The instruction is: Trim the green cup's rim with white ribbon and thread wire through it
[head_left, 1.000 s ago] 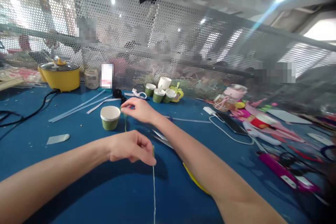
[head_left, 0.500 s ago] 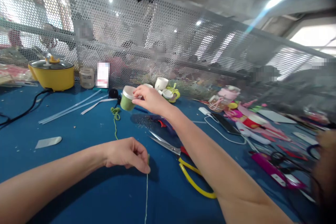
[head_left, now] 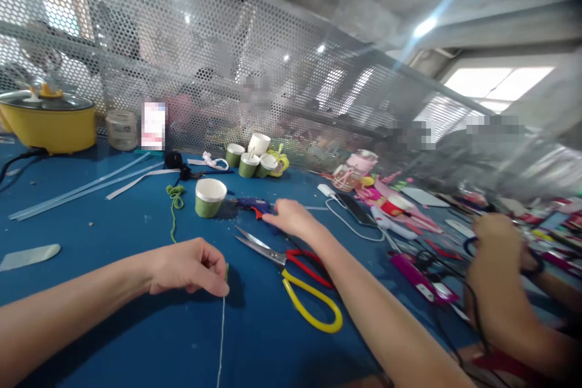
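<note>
My left hand (head_left: 195,270) is closed in a pinch just above the table. Between thumb and fingers it holds a pale yarn strand (head_left: 221,339) that hangs down toward me; a bit of green shows at the fingertips. My right hand (head_left: 293,218) reaches over the handle of a blue hot glue gun (head_left: 252,202) with a red trigger, fingers closing round it. A paper cup (head_left: 210,198), green-sided with a white rim, stands upright left of the gun's nozzle. Large scissors (head_left: 291,260) with red and yellow handles lie with blades parted under my right forearm.
Several small green cups (head_left: 248,165) stand near the mesh screen (head_left: 291,73). Green yarn (head_left: 174,197), glue sticks (head_left: 91,185), a yellow electric pot (head_left: 50,124) and a glass jar (head_left: 122,129) are leftward. A purple power strip (head_left: 422,279) and another person's arm (head_left: 495,273) are at right.
My right hand has let go of the green paper cup, leaving it on the table, and moved over to the glue gun. My left hand keeps its pinch. The view has swung right.
</note>
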`<action>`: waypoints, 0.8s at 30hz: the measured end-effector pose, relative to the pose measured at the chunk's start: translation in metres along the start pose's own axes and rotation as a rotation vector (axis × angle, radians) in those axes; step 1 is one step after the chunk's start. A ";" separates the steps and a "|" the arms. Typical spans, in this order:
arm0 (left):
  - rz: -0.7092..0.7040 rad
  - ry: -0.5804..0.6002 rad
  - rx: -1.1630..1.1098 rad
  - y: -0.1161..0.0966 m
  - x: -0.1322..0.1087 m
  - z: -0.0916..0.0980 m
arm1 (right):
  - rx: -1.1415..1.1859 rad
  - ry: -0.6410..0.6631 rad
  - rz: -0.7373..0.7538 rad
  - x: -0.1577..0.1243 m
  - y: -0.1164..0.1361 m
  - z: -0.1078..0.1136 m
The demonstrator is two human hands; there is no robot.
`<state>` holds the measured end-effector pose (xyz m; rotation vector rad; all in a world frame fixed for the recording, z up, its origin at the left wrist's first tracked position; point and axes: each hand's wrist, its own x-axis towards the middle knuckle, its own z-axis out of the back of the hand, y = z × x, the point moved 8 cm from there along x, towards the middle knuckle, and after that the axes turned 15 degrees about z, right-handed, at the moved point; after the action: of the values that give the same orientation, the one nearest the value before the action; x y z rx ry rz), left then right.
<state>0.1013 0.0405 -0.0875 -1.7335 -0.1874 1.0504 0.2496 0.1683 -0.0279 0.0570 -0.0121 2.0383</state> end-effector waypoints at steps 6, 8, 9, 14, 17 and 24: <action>0.010 -0.006 -0.034 0.002 0.000 -0.003 | -0.048 0.037 -0.081 -0.014 -0.017 -0.033; 0.013 -0.013 -0.049 0.003 0.000 -0.003 | -0.057 0.029 -0.116 -0.014 -0.027 -0.032; 0.018 -0.013 -0.051 0.004 0.001 -0.003 | -0.060 0.027 -0.133 -0.014 -0.033 -0.031; 0.020 -0.014 -0.076 0.004 0.005 0.000 | -0.037 0.020 -0.164 -0.007 -0.051 -0.031; 0.016 -0.046 -0.077 0.005 0.005 0.004 | 0.006 -0.014 -0.157 -0.003 -0.045 -0.030; -0.143 -0.293 -0.044 -0.022 -0.014 0.032 | 0.308 -0.104 0.164 -0.018 0.043 0.012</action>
<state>0.0771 0.0641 -0.0633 -1.5738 -0.5155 1.1966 0.2200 0.1327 -0.0166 0.3657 0.2395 2.1831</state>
